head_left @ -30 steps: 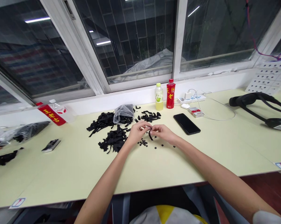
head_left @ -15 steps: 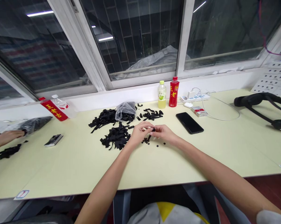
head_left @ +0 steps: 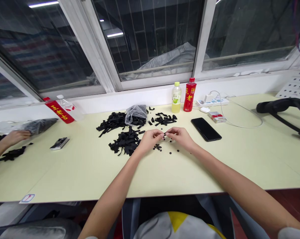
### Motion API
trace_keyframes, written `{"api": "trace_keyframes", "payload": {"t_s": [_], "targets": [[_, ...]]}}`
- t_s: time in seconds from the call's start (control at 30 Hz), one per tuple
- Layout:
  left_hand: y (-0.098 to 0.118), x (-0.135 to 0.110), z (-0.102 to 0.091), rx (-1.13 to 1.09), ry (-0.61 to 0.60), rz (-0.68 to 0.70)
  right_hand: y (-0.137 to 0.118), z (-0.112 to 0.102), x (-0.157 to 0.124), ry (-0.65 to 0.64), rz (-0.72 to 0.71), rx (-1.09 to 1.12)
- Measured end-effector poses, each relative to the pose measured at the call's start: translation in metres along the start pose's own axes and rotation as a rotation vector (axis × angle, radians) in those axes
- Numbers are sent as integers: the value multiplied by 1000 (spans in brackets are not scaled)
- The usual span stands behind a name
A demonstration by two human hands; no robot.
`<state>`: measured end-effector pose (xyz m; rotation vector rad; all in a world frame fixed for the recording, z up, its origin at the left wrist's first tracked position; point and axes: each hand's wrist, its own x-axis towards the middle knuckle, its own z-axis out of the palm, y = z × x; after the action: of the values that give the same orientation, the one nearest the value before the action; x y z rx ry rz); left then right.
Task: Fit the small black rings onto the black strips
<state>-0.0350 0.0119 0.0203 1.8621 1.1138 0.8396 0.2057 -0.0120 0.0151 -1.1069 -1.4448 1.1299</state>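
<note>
Black strip (head_left: 166, 133) sits pinched between the left hand (head_left: 150, 139) and the right hand (head_left: 180, 137), its long axis lying nearly level and running crosswise from one hand toward the other, just above the tabletop (head_left: 70, 172). It is too small and thin for its ends to show clearly. Both hands are narrowly closed in a pinch, their fingertips almost meeting around the strip.

Just below the hands lie small black rings (head_left: 157, 147), bunched in a tight cluster under the left hand, with a few loose ones (head_left: 170, 153) under the right. Beside the left hand is a heap of cut black strips (head_left: 125, 142), and a second heap (head_left: 113, 121) lies farther out. A clear plastic bag (head_left: 136, 114) sits beyond them, and a smaller scatter of black strips (head_left: 164, 119) lies straight ahead of the hands.

Farther ahead stand a yellow-capped bottle (head_left: 176, 98) and a red bottle (head_left: 189, 94). A black smartphone (head_left: 206, 129) lies flat just past the right hand. Well beyond the left hand, a co-worker's hand (head_left: 16, 136) rests beside a plastic bag of black material (head_left: 40, 126).
</note>
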Motion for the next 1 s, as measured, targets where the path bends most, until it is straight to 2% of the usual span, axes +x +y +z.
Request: {"api": "trace_keyframes", "payload": {"t_s": [0.1, 0.27, 0.37, 0.47, 0.57, 0.77, 1.0], "targets": [[-3, 2, -3, 46, 44, 15, -2, -3, 0, 25, -26, -59], [-13, 10, -11, 246, 202, -97, -2, -13, 4, 261, -50, -143], [-19, 12, -12, 408, 179, -122, -1, -19, 7, 315, -58, -187], [-22, 13, -8, 498, 114, -122, 0, -19, 7, 313, -72, -200], [-24, 15, -4, 546, 112, -126, 0, -16, 7, 288, -95, -197], [-29, 20, -4, 533, 114, -142, 1, -13, 6, 258, -103, -211], [-33, 26, -5, 560, 28, -93, 1, -14, 7, 252, -97, -237]]}}
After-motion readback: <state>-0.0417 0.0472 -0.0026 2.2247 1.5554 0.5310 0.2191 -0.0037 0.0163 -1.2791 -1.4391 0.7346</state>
